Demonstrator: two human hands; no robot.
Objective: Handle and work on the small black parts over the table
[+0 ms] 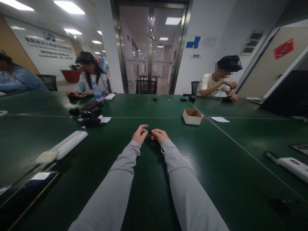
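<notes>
Both my arms reach forward over the green table. Between my hands is a small black object, too small to make out its kind. My left hand pinches its left end, with the index finger stretched out above. My right hand grips its right end between thumb and fingers. The object is held just above the tabletop, and the fingers partly hide it.
An open small box stands ahead to the right, near white paper. To the left lie black devices, a white power strip and a phone. A water bottle stands farther off. Several people sit across the table.
</notes>
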